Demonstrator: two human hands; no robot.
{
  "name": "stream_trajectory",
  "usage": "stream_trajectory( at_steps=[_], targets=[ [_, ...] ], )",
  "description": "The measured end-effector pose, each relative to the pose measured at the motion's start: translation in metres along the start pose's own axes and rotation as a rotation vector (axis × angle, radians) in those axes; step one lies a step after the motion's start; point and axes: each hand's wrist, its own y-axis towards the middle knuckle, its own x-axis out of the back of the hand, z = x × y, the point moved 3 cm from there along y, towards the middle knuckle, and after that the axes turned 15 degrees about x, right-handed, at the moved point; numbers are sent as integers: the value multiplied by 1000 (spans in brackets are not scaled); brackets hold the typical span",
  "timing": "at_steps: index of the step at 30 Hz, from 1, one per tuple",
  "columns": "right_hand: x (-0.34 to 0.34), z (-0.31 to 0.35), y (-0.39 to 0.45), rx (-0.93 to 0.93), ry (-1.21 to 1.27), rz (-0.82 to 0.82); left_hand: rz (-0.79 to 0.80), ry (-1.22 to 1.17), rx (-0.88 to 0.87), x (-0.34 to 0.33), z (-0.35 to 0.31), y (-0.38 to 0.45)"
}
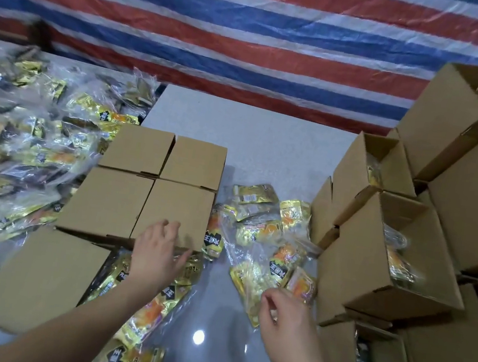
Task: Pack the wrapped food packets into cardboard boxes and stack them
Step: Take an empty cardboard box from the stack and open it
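Head view of a packing table [267,142], grey and speckled, in front of a red, white and blue striped tarpaulin [251,30]. The left hand [159,249] is reaching forward with fingers spread and relaxed, its fingertips lying at the near edge of a block of four closed cardboard boxes [151,187] that are sitting tight together in a two-by-two square. The right hand [282,323] is hovering over loose wrapped food packets [265,245], fingers loosely curled; whether it is pinching a wrapper cannot be told. The packets are showing glossy clear film over gold and yellow foil, with orange contents and black labels; they are lying scattered between the closed boxes and a stack of open boxes [390,246] at the right, some of which are holding packets. A large heap of packets [18,136] is covering the left side, and another box [39,282] is lying near the left forearm.
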Motion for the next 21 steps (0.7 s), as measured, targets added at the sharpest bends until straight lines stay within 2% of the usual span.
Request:
stream_trajectory(
  at_steps=[3, 6, 9, 14, 16, 21],
  targets=[
    [-10, -1, -12, -19, 6, 24, 147, 134, -43, -18, -36, 17],
    [-16, 0, -22, -32, 10, -2, 277, 142, 73, -37, -63, 26],
    [-18, -2, -26, -27, -9, -20, 278, 236, 109, -45, -69, 25],
    [-18, -3, -15, -44, 43, 49, 238, 250, 38, -19, -63, 19],
    [-15, 0, -4, -26, 45, 51, 192, 173, 20, 10, -62, 21],
    [4, 11, 30, -28, 99, 8, 157, -375, 69, 101, -48, 26]
  ],
)
